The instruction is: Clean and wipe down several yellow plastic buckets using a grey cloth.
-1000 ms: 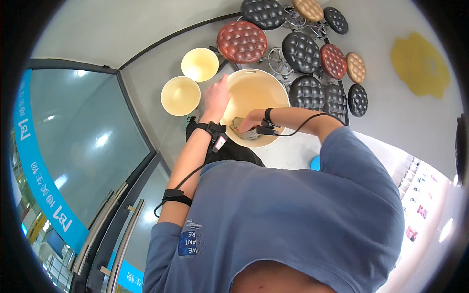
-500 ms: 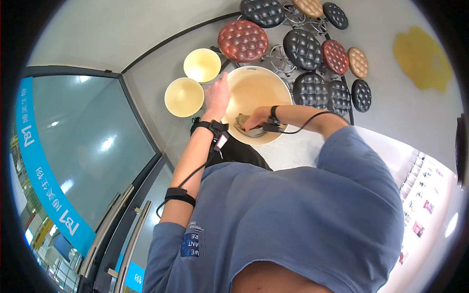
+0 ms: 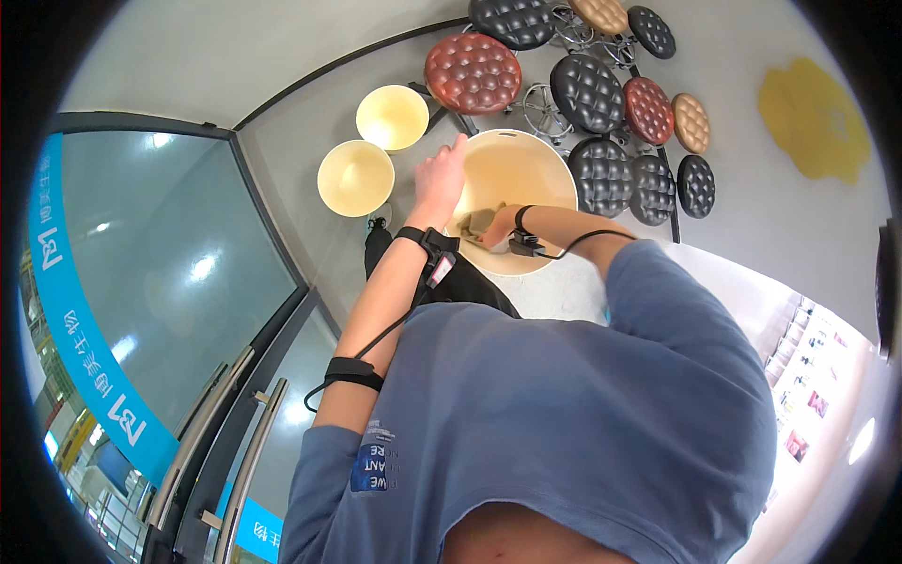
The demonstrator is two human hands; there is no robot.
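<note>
A: Where is the grey cloth [image 3: 477, 223]?
B: It is inside the large cream bucket [image 3: 521, 174], at the near left part of its wall.
A: And what does the right hand [image 3: 500, 228] do?
B: It reaches into this bucket, its fingers gathered upon the cloth.
A: The left hand [image 3: 440, 179]?
B: It is curled on the bucket's left rim.
A: What is around?
B: Two smaller buckets [image 3: 357, 179] at the far left, and round cushioned stools [image 3: 587, 92] farther away.
</note>
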